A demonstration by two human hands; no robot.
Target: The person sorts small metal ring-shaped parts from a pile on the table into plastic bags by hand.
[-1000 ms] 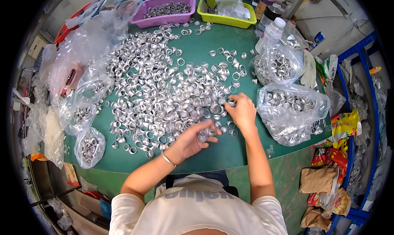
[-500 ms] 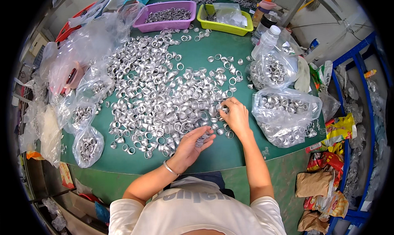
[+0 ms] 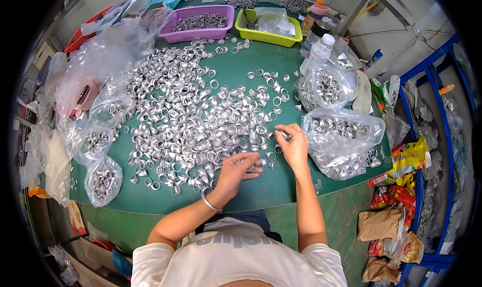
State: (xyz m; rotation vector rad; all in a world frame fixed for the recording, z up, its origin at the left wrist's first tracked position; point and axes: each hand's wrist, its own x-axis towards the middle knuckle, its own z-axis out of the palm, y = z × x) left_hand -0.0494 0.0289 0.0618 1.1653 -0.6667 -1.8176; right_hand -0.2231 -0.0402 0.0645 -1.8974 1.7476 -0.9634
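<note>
Silvery metal rings (image 3: 201, 121) lay in a broad, jumbled heap on the green tabletop (image 3: 246, 196), bright and shiny, many with a wide, domed face and a round open hoop. The heap was packed densely in the middle and thinned to loose single pieces along its edges. With the heap as the dial's centre and twelve at the far side, the right hand (image 3: 293, 144) was between three and four o'clock, its thumb and forefinger pinched around one small ring (image 3: 284, 135), its forearm running up almost straight toward twelve. The left hand (image 3: 236, 174) was between four and five, just beside the heap's near edge, fingers partly curled with the thumb above them; whether it gripped anything could not be told. Its forearm slanted toward two, a metal bracelet (image 3: 208, 201) around the wrist. A clear bag (image 3: 336, 161) of rings sat at three, near the right hand, with another bag (image 3: 324, 89) between two and three. A purple tray (image 3: 198, 35) of rings stood at twelve, a yellow-green tray (image 3: 268, 36) at one, and a small bag (image 3: 103, 181) of rings at eight.
</note>
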